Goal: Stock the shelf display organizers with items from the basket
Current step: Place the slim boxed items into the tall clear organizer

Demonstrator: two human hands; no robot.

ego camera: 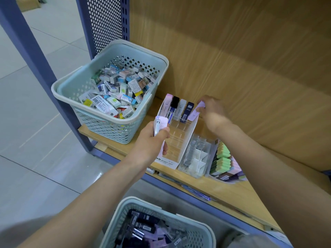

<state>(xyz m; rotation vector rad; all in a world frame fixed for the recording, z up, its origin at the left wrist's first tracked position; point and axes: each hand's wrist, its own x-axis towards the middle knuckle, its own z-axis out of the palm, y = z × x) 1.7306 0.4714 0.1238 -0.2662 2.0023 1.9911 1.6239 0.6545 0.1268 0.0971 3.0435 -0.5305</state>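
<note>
The left hand [150,140] is curled round a small bunch of slim lilac cases [160,125]. It holds them upright against the front left corner of the white tiered organizer [170,163]. The right hand [213,108] reaches to the organizer's back row. Its thumb and fingertips pinch a single lilac case [196,111], which leans at the far right end of that row. Whether that case is seated in its slot I cannot tell.

Four cases stand side by side in the same row: a pink case [167,102], a black case [174,104], a pale grey case [181,106] and a navy case [188,109]. The clear steps in front of them hold nothing that I can see.

Just to the right of it stands a clear divided organizer [195,158]. Past that is a tray of green and lilac blocks [222,161], partly hidden by the right forearm. All three stand on the wooden shelf [232,192].

At the shelf's left end sits a pale green basket [107,127], heaped with small boxed erasers [114,90]. It stands against a blue perforated upright [105,24].

Below the arms, off the shelf and close to the person, is a second basket [136,199]. It holds a jumble of dark and lilac cases [150,230] like the ones in the hands. Grey floor tiles [26,122] stretch away on the left.
</note>
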